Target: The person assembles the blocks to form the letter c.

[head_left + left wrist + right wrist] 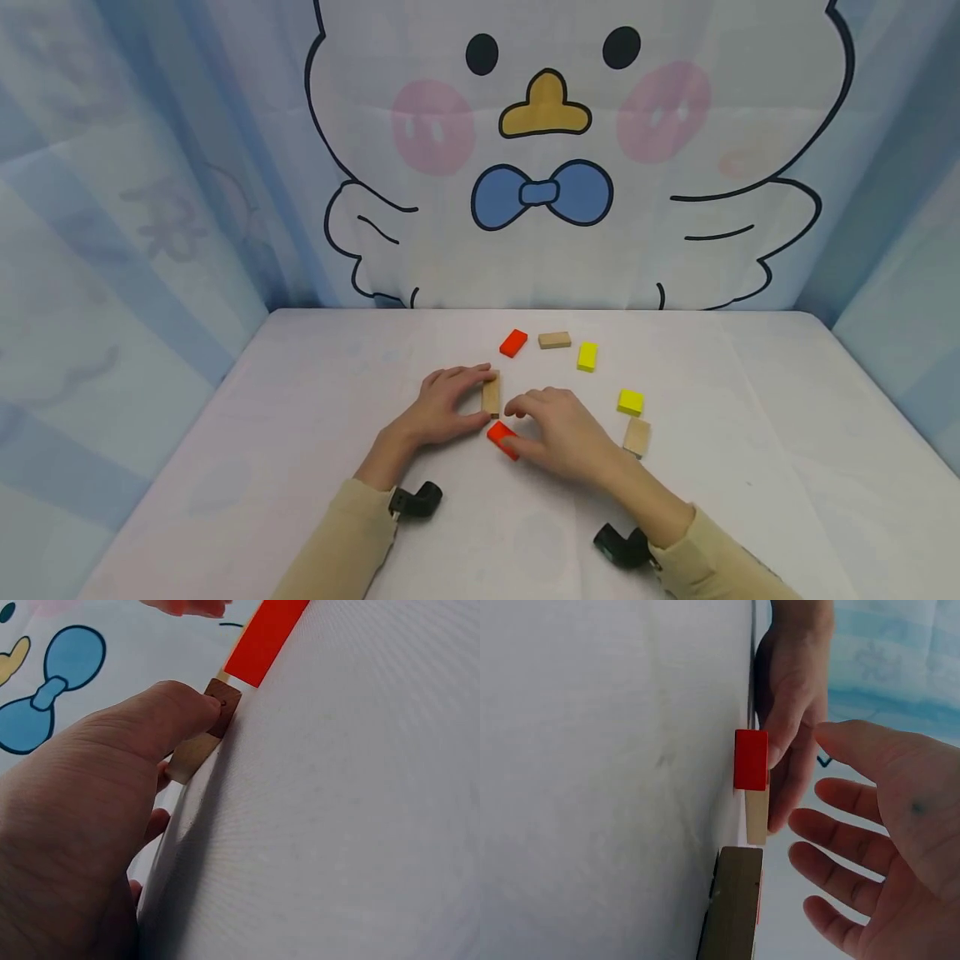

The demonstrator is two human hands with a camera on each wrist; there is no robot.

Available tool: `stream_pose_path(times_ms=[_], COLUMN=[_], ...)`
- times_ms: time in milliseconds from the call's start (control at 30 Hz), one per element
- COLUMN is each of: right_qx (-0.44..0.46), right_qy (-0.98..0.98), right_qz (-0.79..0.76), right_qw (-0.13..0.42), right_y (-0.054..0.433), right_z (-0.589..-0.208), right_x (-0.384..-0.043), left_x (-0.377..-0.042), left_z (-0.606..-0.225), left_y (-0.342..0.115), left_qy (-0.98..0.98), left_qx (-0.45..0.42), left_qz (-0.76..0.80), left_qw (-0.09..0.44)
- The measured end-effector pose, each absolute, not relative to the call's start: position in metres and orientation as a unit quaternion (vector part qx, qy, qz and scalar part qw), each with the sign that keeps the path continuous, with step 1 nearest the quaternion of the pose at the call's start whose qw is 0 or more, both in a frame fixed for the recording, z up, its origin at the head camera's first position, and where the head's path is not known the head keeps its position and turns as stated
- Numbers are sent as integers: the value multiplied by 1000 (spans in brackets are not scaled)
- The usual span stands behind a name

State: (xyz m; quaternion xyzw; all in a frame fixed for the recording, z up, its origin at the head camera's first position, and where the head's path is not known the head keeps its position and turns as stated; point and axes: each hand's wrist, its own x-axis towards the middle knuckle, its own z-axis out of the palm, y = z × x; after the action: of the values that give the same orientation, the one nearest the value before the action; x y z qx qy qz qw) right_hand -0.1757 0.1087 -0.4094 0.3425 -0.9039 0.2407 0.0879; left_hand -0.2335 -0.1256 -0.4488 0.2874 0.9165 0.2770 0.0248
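Observation:
My left hand [442, 406] pinches a plain wooden block [491, 395] lengthwise, thumb on its near end and fingertips at the far end. The left wrist view shows that thumb pressed to the end of the wooden block [196, 754]. Just in front of this block lies a red block [501, 439], set at a slant. My right hand [564, 433] hovers over the red block, partly covering it in the head view. In the right wrist view its loosely bent fingers [840, 829] hold nothing and stand apart from the red block [751, 760].
Farther back on the white-covered table [300, 400] lie another red block [513, 343], a wooden block [554, 340] and a yellow block [587, 357]. Right of my right hand are a second yellow block [631, 402] and a wooden block [637, 437]. A printed curtain [547, 267] hangs behind.

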Motion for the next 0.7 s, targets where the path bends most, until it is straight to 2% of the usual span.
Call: stream_pose_path(times_ms=[700], right_qx=[319], right_qy=[-916], right_qz=[240], right_qw=[27], right_y=[156], right_z=[-401], right_x=[-174], left_x=[-231], left_z=[-447], left_y=[-127], left_qy=[915], left_qx=[279], left_qz=[287], left_qw=[39])
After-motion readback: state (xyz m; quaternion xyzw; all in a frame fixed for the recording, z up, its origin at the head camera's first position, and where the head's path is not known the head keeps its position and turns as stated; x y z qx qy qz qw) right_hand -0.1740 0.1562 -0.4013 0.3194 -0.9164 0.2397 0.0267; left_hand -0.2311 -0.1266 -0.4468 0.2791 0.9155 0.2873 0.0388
